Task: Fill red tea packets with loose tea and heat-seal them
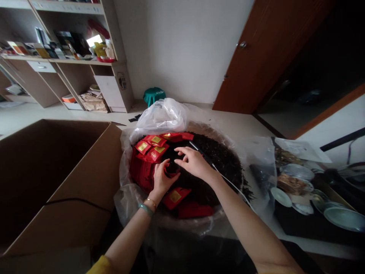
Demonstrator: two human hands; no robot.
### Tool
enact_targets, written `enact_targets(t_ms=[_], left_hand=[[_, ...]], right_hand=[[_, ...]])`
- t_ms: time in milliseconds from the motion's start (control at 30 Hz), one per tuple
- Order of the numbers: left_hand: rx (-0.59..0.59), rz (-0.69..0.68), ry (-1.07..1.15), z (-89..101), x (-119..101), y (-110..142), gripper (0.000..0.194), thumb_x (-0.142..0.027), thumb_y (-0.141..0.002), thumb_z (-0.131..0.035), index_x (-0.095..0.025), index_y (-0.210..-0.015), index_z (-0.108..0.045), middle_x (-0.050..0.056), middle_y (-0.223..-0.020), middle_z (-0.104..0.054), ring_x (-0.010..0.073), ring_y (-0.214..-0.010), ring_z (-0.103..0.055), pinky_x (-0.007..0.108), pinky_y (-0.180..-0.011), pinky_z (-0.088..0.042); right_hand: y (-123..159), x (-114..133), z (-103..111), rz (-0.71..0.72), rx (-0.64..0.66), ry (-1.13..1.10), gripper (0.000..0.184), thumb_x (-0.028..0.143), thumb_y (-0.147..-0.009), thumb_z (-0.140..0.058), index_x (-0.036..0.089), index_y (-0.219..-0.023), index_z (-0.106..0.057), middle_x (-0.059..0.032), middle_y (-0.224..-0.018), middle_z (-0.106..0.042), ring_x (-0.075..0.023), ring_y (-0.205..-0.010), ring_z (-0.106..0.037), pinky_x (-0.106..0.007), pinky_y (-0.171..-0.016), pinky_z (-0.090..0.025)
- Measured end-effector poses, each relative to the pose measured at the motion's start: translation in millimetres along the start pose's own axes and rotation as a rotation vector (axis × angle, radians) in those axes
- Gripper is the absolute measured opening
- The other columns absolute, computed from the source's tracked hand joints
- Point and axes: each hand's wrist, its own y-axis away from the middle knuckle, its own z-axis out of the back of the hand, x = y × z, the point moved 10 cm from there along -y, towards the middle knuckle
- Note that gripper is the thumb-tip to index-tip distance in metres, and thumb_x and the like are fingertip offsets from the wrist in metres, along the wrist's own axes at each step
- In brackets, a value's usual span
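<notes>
A big round plastic-lined container (124, 186) holds dark, dry loose leaves (218, 152) that look like tea. Over it, my left hand (163, 179) curls its fingers and thumb around a small red packet (170, 174), mostly hidden by the hand. Just up and to the right is my right hand (192, 161), its thumb and fingertips apart, with no object plainly visible between them. Red packets with gold labels (155, 153) lie loose at the far left of the leaves. A tight row of red packets (139, 171) stands beside my left hand. Another red packet (175, 197) lies nearer me.
An open cardboard box (85, 186) stands at the left. A dark device (207, 156) with a white cable (230, 183) rests on the leaves. To the right, bowls (343, 217) and clear bags (293, 179) sit on a dark surface. Behind are a shelf unit (114, 68) and a green-covered bin (154, 96).
</notes>
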Motion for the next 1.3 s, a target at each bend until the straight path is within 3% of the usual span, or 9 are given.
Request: enact_targets(t_ms=[67,233,400,567,733,867,1033,1133,1300], left_hand=[[-0.007,-0.015,-0.006,0.2,0.1,0.1,0.06,-0.03,-0.061,-0.079,-0.02,-0.115,-0.054,0.007,-0.101,-0.062,0.0233,-0.093,-0.058,0.039,-0.082,-0.052],[0.0,-0.018,0.042,-3.9,7.4,1.3,0.06,-0.03,-0.06,-0.08,-0.019,-0.113,-0.052,0.007,-0.102,-0.061,0.0248,-0.096,-0.058,0.04,-0.084,-0.05],[0.145,0.0,0.231,-20.1,6.5,2.1,0.051,-0.03,-0.072,-0.072,-0.02,-0.116,-0.048,0.006,-0.103,-0.058,0.0194,-0.094,-0.059,0.034,-0.085,-0.05],[0.134,0.053,0.283,-19.6,9.7,1.9,0.03,-0.027,-0.081,-0.061,-0.019,-0.108,-0.051,0.003,-0.093,-0.059,0.0156,-0.083,-0.059,0.029,-0.078,-0.05],[0.248,0.182,0.379,-31.3,17.3,6.4,0.035,-0.032,-0.079,-0.063,-0.018,-0.109,-0.051,0.001,-0.086,-0.064,0.0143,-0.074,-0.061,0.027,-0.071,-0.05],[0.291,0.256,0.494,-34.2,16.9,6.8,0.045,-0.037,-0.069,-0.073,-0.018,-0.105,-0.055,0.005,-0.097,-0.067,0.0178,-0.087,-0.063,0.029,-0.079,-0.05],[0.416,0.412,0.757,-44.0,15.6,8.7,0.046,-0.043,-0.066,-0.075,-0.015,-0.101,-0.062,0.006,-0.095,-0.07,0.0195,-0.085,-0.065,0.029,-0.075,-0.052],[0.399,0.51,0.834,-43.6,19.1,8.1,0.045,-0.044,-0.062,-0.078,-0.014,-0.092,-0.064,0.005,-0.085,-0.071,0.018,-0.074,-0.065,0.028,-0.067,-0.053],[0.377,0.519,0.841,-44.7,10.0,0.2,0.043,-0.04,-0.058,-0.081,-0.015,-0.086,-0.061,0.001,-0.08,-0.07,0.0154,-0.071,-0.064,0.026,-0.067,-0.051]], right_hand=[[-2.8,2.0,-8.0,0.021,0.016,-0.016,0.039,0.02,-0.079,-0.066,0.021,-0.118,-0.062,-0.0056,-0.105,-0.065,-0.0089,-0.065,-0.058,-0.025,-0.072,-0.049],[-5.1,12.9,-30.3,0.09,0.054,0.046,0.018,0.014,-0.082,-0.06,0.019,-0.094,-0.073,-0.0051,-0.089,-0.07,-0.0153,-0.083,-0.064,-0.026,-0.08,-0.047],[-5.4,-11.7,5.0,0.004,-0.141,-0.153,0.019,0.025,-0.084,-0.058,0.019,-0.093,-0.073,-0.0051,-0.088,-0.072,-0.0165,-0.077,-0.066,-0.028,-0.075,-0.051],[10.5,-57.3,36.6,-0.123,-0.378,-0.203,0.029,0.032,-0.083,-0.053,0.018,-0.102,-0.068,-0.0083,-0.096,-0.068,-0.0159,-0.071,-0.063,-0.028,-0.063,-0.054],[20.4,-33.1,-7.3,0.112,-0.096,-0.055,0.031,0.027,-0.078,-0.065,0.023,-0.109,-0.066,-0.0081,-0.108,-0.061,-0.0192,-0.094,-0.061,-0.032,-0.077,-0.053],[19.4,-30.3,-31.4,0.058,0.118,0.121,0.014,0.024,-0.08,-0.067,0.02,-0.093,-0.071,-0.006,-0.094,-0.065,-0.0187,-0.085,-0.063,-0.032,-0.08,-0.05],[17.8,-27.4,-21.8,0.112,0.105,0.152,0.015,0.021,-0.084,-0.062,0.02,-0.097,-0.071,-0.0056,-0.1,-0.065,-0.0161,-0.086,-0.064,-0.027,-0.077,-0.048],[21.0,-33.3,-12.1,0.086,0.05,0.172,0.02,0.024,-0.082,-0.065,0.019,-0.101,-0.068,-0.0063,-0.1,-0.065,-0.0157,-0.081,-0.063,-0.026,-0.073,-0.047],[24.4,-36.7,-7.7,0.028,0.135,0.159,0.015,0.026,-0.081,-0.065,0.018,-0.093,-0.07,-0.0047,-0.084,-0.068,-0.0151,-0.073,-0.061,-0.025,-0.069,-0.044]])
